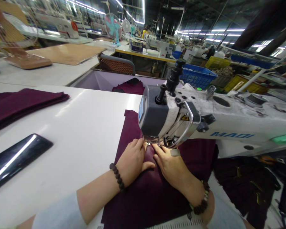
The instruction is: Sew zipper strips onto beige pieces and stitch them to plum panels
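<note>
A sheet of dark maroon fabric (143, 200) lies flat beneath the head of a sewing machine (154, 111). My left hand (132, 157) presses on it palm down, fingers stretched forward beside the presser foot (148, 144) and thumb pointing right. On the other side of the foot, my right hand (170, 163) lies open on the same fabric. Its fingertips are close to the needle area, and a small grey oval piece (175, 152) sits on one finger. The needle itself is hard to make out.
Folded maroon pieces (26, 105) are stacked at the left, with a glossy black object (19, 160) nearer me. More maroon cloth lies in a bin (95, 80) behind the table. Dark pieces (245, 184) hang at the right. A ruler scale (178, 223) runs along the front.
</note>
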{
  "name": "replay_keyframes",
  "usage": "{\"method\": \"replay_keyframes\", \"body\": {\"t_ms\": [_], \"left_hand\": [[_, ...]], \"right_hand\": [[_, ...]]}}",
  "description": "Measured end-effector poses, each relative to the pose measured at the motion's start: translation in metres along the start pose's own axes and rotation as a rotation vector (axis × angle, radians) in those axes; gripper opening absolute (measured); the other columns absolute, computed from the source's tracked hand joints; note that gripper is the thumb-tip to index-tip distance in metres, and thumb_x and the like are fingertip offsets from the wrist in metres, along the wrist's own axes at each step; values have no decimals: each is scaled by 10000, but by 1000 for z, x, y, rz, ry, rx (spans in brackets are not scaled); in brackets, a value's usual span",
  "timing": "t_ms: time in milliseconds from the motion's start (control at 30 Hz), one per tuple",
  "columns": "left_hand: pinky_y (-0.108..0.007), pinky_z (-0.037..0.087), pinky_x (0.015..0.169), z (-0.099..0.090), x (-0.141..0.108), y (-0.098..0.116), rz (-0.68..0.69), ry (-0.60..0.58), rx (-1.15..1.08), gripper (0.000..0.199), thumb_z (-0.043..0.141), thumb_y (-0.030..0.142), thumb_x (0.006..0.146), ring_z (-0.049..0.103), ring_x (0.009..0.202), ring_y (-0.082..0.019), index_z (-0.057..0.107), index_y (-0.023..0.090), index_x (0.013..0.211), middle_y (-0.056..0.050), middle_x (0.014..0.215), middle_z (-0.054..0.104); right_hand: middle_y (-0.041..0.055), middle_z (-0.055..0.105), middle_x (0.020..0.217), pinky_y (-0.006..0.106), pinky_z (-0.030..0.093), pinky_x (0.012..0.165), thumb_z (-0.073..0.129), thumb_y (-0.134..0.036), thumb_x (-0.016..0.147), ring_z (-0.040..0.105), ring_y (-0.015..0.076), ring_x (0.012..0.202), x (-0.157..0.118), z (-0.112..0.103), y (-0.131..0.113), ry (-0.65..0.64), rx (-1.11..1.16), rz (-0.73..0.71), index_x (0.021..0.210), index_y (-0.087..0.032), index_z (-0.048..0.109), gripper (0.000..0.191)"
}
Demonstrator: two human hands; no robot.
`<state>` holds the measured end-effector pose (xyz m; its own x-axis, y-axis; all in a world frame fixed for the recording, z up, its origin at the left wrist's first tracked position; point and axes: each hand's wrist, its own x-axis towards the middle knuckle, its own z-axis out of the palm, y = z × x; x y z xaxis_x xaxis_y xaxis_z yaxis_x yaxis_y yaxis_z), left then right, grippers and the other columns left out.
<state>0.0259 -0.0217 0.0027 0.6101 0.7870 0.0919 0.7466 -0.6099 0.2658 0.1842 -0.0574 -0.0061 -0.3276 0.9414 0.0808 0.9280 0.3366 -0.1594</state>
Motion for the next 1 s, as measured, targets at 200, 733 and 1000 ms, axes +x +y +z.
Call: {"method": "replay_keyframes", "body": {"t_ms": [200,733,1000], "left_hand": [[-442,437,846,3,-3,-2,22,24,-10,556,703,472,665,471,1050,-322,543,85,1031,-169,1113,520],[-545,340,961,-3,-59,-23,205,-99,178,752,490,637,758,334,1250,-355,408,127,1304,-194,1368,344],[-655,225,930,-48,82,-128,-332,174,346,486,426,298,883,272,1269,-394,404,16,1278,-278,1361,307]], "right_hand": [[69,524,1214,430,397,927,395,-234,902,453,244,1121,0,-3,-2,22,1,33,1233,-207,468,340],[99,587,1124,380,466,919,384,-215,894,532,208,1085,-26,-27,32,383,107,-174,1107,-160,532,265],[63,555,1189,345,440,949,414,-199,884,493,191,1138,-49,-34,57,521,89,-109,1183,-194,495,311]]}}
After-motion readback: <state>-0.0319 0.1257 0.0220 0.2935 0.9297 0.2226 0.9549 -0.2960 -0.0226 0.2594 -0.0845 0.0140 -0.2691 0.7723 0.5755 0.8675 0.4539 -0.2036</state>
